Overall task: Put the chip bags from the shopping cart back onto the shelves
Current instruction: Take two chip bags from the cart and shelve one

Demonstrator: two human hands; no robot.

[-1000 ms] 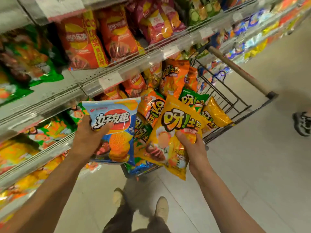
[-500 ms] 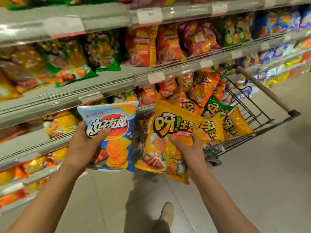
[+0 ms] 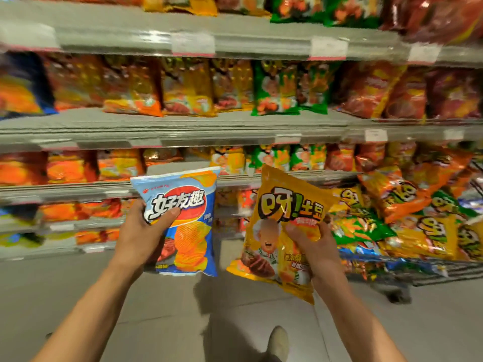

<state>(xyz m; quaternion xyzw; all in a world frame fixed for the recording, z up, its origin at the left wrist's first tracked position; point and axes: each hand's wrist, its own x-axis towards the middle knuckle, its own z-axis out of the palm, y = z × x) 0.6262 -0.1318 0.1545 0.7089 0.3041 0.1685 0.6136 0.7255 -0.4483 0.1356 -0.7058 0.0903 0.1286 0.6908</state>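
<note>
Furthest left, the shelves (image 3: 183,128) run across the view in several tiers, packed with orange, yellow, green and red bags standing upright; their faces are smeared with blur, so brands cannot be read there.

In front of the lower tiers the left hand (image 3: 138,237) grips the blue chip bag (image 3: 187,220) by its left edge, thumb laid across the printed front, the other fingers hidden behind. The bag hangs upright, held out in the air short of the shelf, touching nothing else.

Just beside it, apart by a narrow gap, the right hand (image 3: 317,246) holds the yellow chip bag (image 3: 285,226), thumb pressed into the front near the middle, fingers behind. This one tilts, its lower corner hanging toward the floor.

At far right the shopping cart (image 3: 444,273) is heaped with more yellow, orange and green bags waiting to go back.

Both bags look puffed with air, so I judge them very light and soft, with a slick film that could slide under a loose pinch. The contents are brittle; squeezing the belly would likely crush chips. A hold on the side edge or top seam seems safest, with only enough pressure to stop slipping, and the bag should be stood on its base between its neighbours rather than pushed in hard
</note>
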